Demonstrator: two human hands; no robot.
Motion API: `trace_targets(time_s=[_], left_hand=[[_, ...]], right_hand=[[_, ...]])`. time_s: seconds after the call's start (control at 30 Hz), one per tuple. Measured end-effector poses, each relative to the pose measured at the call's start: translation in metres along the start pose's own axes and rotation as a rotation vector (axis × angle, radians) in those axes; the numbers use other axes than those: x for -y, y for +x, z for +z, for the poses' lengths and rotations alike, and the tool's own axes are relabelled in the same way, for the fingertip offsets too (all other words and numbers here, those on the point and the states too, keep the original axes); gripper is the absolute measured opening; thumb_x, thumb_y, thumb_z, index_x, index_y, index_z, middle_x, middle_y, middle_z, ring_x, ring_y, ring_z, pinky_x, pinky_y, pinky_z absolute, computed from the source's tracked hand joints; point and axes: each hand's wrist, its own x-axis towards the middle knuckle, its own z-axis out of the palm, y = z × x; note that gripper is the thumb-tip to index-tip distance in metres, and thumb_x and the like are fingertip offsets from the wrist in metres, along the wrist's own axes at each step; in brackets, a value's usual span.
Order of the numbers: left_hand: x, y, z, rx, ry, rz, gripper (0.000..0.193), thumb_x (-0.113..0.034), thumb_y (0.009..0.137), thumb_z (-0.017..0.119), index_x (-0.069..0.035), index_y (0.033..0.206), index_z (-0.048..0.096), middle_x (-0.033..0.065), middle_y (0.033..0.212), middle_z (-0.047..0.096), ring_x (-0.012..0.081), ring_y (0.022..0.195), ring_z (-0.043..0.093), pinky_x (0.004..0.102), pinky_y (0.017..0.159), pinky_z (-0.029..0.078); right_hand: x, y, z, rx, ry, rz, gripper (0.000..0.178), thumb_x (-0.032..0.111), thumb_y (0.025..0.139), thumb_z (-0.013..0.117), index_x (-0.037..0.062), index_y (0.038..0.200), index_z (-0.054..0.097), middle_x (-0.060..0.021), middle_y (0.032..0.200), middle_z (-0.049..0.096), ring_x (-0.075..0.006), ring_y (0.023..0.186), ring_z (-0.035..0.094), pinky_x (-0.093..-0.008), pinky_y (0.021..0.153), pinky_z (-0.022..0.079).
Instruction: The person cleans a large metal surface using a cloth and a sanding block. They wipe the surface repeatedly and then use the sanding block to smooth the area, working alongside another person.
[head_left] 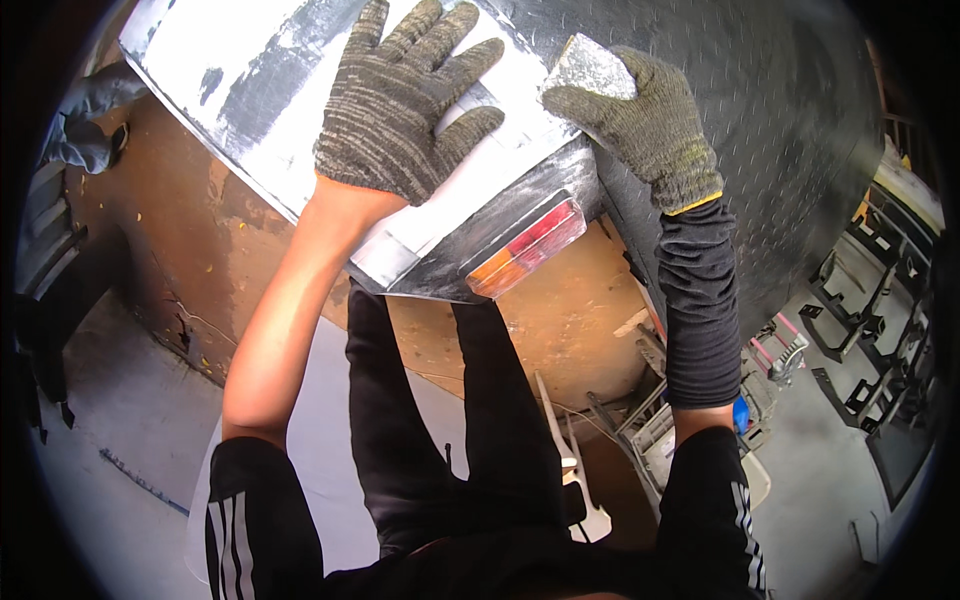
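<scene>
My left hand (pixel 405 105), in a striped grey knit glove, lies with its fingers spread on a white and dark smeared panel (pixel 268 95). My right hand (pixel 650 115), gloved the same way with a dark sleeve over the forearm, has its thumb and fingers closed round a rough whitish-grey block (pixel 592 70). The block is at the panel's right edge, beside a black textured surface; whether it touches either is hard to tell. Below my hands, a red and orange tail light (pixel 527 247) is set into the panel's dark, scuffed lower face.
A large black dimpled sheet (pixel 790 130) spreads to the right. Brown, worn board (pixel 150 230) lies under the panel. Several black brackets (pixel 860 310) rest on the grey floor at right. Near my legs are a white chair-like frame (pixel 590 500) and some clutter (pixel 655 440).
</scene>
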Motion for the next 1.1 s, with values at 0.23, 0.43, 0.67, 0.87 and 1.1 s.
trace_targets(time_s=[0.23,0.43,0.67,0.87,1.1], left_hand=[[-0.002,0.000,-0.009,0.011,-0.129,-0.044,0.054,-0.038,0.089,0.071,-0.002,0.129,0.068,0.0257,0.143,0.058,0.0440,0.140,0.047,0.0606,0.126,0.017],[0.007,-0.005,0.002,-0.007,-0.014,0.013,0.055,-0.040,0.091,0.073,-0.015,0.139,0.065,0.0158,0.150,0.056,0.0366,0.143,0.047,0.0560,0.125,0.023],[0.004,0.002,-0.002,0.011,0.006,-0.008,0.054,-0.039,0.091,0.073,-0.015,0.139,0.065,0.0140,0.150,0.056,0.0360,0.144,0.046,0.0553,0.126,0.022],[0.005,0.000,0.000,-0.003,-0.064,-0.018,0.054,-0.041,0.090,0.072,-0.015,0.138,0.066,0.0143,0.151,0.056,0.0352,0.144,0.045,0.0550,0.127,0.019],[0.004,-0.005,-0.001,0.034,-0.054,-0.030,0.057,-0.042,0.092,0.068,-0.015,0.142,0.063,0.0137,0.153,0.053,0.0343,0.147,0.042,0.0547,0.127,0.016]], right_hand=[[0.006,-0.005,0.012,-0.086,0.068,-0.042,0.048,0.041,0.082,0.083,-0.0005,0.104,0.075,-0.0177,0.097,0.076,-0.0285,0.086,0.074,-0.0417,0.077,0.057],[0.027,0.017,-0.019,0.280,0.215,0.077,0.061,0.042,0.092,0.071,0.0053,0.138,0.057,-0.0225,0.134,0.060,-0.0350,0.126,0.054,-0.0477,0.108,0.037],[-0.011,-0.003,0.015,-0.203,-0.197,-0.316,0.050,0.048,0.086,0.080,0.0016,0.103,0.073,-0.0171,0.094,0.073,-0.0334,0.083,0.071,-0.0441,0.078,0.055],[0.003,-0.011,0.010,-0.097,-0.114,-0.039,0.051,0.049,0.085,0.081,0.0012,0.098,0.073,-0.0176,0.085,0.071,-0.0314,0.079,0.069,-0.0454,0.074,0.053],[0.024,-0.012,0.008,-0.068,-0.127,0.093,0.050,0.046,0.085,0.081,-0.0006,0.101,0.073,-0.0183,0.085,0.072,-0.0323,0.080,0.070,-0.0435,0.077,0.055]])
